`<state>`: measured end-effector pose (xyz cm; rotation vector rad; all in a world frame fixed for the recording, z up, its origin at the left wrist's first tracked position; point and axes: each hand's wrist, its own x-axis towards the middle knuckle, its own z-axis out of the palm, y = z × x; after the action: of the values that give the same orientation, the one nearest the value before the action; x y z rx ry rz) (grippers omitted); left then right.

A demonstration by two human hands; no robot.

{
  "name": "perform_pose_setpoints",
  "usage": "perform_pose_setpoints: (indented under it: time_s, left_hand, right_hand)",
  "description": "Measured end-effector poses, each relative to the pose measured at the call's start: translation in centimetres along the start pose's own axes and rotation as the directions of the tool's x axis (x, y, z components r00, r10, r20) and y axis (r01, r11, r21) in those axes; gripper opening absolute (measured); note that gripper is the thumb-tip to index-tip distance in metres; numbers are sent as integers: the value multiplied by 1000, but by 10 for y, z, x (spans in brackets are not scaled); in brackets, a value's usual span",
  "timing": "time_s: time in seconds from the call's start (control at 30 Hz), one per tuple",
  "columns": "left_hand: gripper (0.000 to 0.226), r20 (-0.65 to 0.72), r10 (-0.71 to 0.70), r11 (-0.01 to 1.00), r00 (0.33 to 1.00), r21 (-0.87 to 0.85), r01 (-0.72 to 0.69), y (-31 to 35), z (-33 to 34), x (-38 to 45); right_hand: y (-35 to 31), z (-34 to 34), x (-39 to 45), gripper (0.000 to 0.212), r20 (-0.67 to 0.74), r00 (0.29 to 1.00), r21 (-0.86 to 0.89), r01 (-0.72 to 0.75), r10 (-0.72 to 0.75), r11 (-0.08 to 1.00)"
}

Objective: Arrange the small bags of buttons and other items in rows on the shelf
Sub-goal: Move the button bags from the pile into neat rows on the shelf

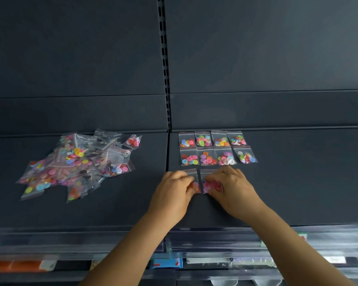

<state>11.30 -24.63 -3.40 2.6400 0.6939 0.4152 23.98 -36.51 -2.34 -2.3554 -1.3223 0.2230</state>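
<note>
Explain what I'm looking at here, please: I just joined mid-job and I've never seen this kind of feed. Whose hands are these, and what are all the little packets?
There is no machine here: a person wears one camera on the head, looking forward and down at a dark shelf. The left hand and right hand each press or pinch a small clear bag of buttons, side by side, starting a third row. Behind them lie two tidy rows of four bags. On the left sits an unsorted heap of bags, with one stray bag beside it. The exact finger grip is hard to tell.

hands [203, 188] on 2 bags [205, 182]
</note>
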Motion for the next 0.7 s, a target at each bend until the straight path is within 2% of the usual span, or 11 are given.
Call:
perform_pose_setpoints:
  time_s: [0.3,0.5,0.7]
  left_hand:
    - [36,3,76,996,997,52,-76,3,5,12]
    - [35,16,70,996,997,59,-71,3,4,13]
    - [47,28,81,987,996,139,-84,1,-6,9]
  right_hand:
    - [3,-2,7,30,-32,999,-7,-6,6,1000]
    - [4,0,7,28,-35,999,-24,-9,9,1000]
    - [-8,-3,11,32,-21,1000,-111,4,-7,994]
